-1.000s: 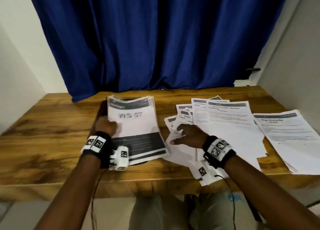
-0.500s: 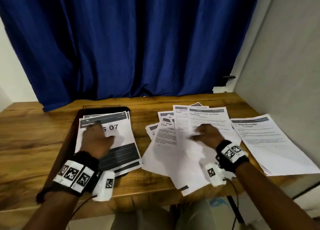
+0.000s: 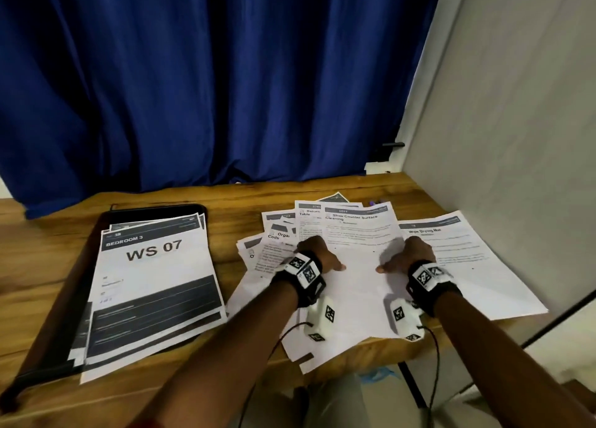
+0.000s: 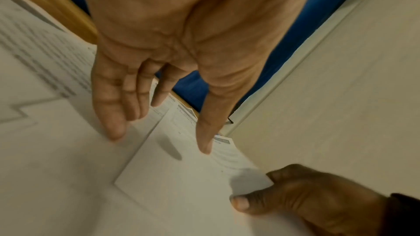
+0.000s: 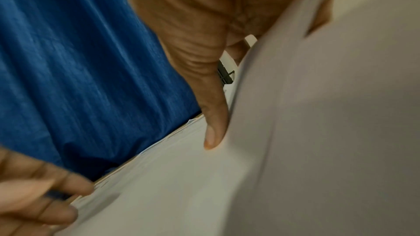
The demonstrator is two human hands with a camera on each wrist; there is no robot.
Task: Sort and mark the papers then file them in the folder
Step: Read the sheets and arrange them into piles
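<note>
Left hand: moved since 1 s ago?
Yes. The left hand left the WS 07 stack on the folder and crossed right onto the loose papers, near the right hand.

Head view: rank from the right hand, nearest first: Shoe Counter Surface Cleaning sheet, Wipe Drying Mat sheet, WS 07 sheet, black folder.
From the right hand:
1. Shoe Counter Surface Cleaning sheet: under the hand.
2. Wipe Drying Mat sheet: just to its right.
3. WS 07 sheet: far left.
4. Black folder: under that stack, its bare edge leftmost.

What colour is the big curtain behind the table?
The curtain is deep blue; the head view shows it best.
</note>
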